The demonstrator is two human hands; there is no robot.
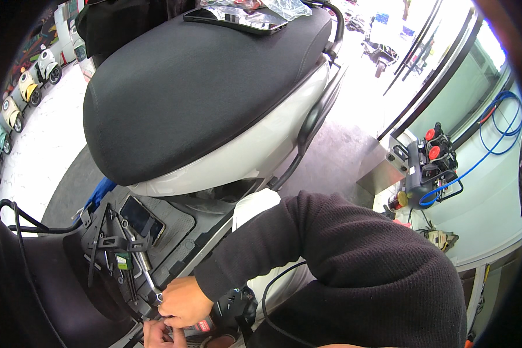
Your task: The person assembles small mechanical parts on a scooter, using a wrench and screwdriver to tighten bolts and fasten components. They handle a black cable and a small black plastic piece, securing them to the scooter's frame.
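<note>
At the lower left, beside the scooter's footboard (185,232), my right hand (182,303) is closed, its fingers curled down. Just below it my left hand (163,335) is pinched, with its fingertips against those of the right. Whatever lies between the fingertips is hidden. A chrome long-handled tool (144,261) lies on the footboard and reaches to my right knuckles. Around it are a black bracket (119,243), a green-and-black item (123,261) and several wrenches. A phone (140,217) lies behind them. Under my right wrist is a black object with a red label (203,325).
The white scooter's black seat (203,87) fills the upper middle, with a black-framed device (235,20) and clear plastic bags (287,8) on it. An air compressor (426,174) with a blue hose (475,168) stands at right. Several small scooters (29,87) line the far left.
</note>
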